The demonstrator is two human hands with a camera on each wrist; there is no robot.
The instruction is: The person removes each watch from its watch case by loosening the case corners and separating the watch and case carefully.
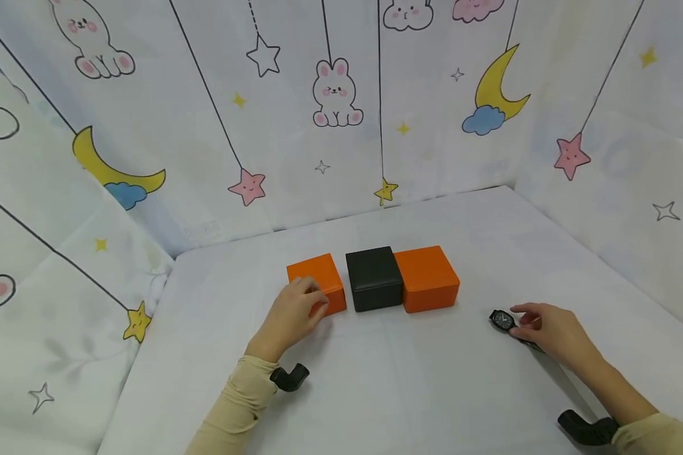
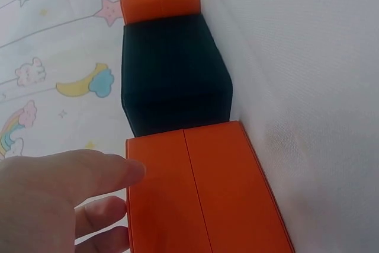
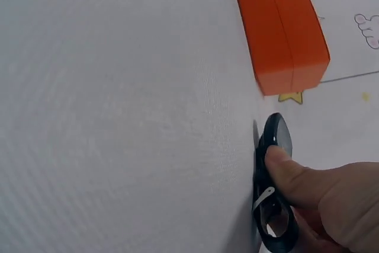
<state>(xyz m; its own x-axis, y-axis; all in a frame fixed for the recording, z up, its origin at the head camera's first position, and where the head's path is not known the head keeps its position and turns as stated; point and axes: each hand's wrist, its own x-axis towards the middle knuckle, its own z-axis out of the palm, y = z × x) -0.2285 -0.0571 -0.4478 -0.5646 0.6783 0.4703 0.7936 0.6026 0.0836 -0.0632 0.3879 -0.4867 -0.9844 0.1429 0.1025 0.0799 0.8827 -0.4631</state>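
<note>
My left hand (image 1: 293,313) is at the left orange box (image 1: 331,275), with loosely bent fingers. In the left wrist view the thumb tip overlaps that box's edge and the other fingertips sit right beside it. With thumb and fingers, my right hand (image 1: 559,333) pinches a black wristwatch (image 1: 503,320) by its strap, low over the table. The watch's dark dial faces up in the head view; the right wrist view shows its case edge-on and the buckle end of the strap (image 3: 278,235).
A black box (image 1: 374,278) stands mid-row, against a second orange box (image 1: 428,278) on its right. The white table (image 1: 387,373) meets printed cloth walls (image 1: 296,139) at the back and sides. Black curved pieces (image 1: 290,378) show at both wrists.
</note>
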